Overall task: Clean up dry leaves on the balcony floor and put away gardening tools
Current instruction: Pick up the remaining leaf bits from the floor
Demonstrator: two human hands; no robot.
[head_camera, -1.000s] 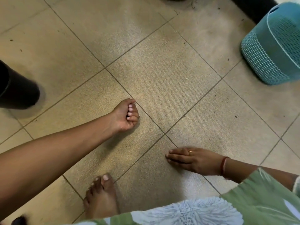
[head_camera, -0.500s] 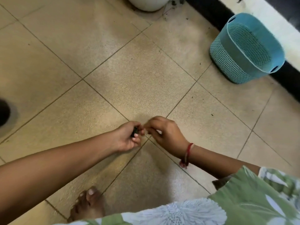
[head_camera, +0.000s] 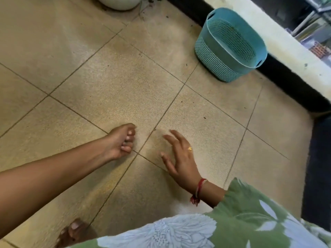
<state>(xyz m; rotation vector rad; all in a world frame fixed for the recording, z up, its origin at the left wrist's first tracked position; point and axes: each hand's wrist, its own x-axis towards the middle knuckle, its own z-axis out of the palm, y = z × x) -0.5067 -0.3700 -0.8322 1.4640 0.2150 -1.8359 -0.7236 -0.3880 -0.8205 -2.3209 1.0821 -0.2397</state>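
My left hand [head_camera: 122, 140] hovers low over the beige tiled floor [head_camera: 111, 83] with its fingers curled into a fist. What it holds is hidden inside the fist. My right hand [head_camera: 179, 154] is just to its right, palm down and fingers spread above the tile, holding nothing. A tiny dark leaf crumb [head_camera: 155, 129] lies on the grout line between the two hands. Other small specks [head_camera: 204, 118] dot the tiles toward the wall.
A teal perforated plastic basket [head_camera: 229, 47] stands on the floor at the upper right against the dark skirting of a low white wall [head_camera: 279, 38]. A white pot [head_camera: 120, 2] sits at the top edge with soil bits around it. My bare foot [head_camera: 75, 230] is at the bottom left.
Half a second ago the hands met and the left fingers pinched a small dark scrap. Now they have parted: the right hand has opened and spread, and the left stays curled.
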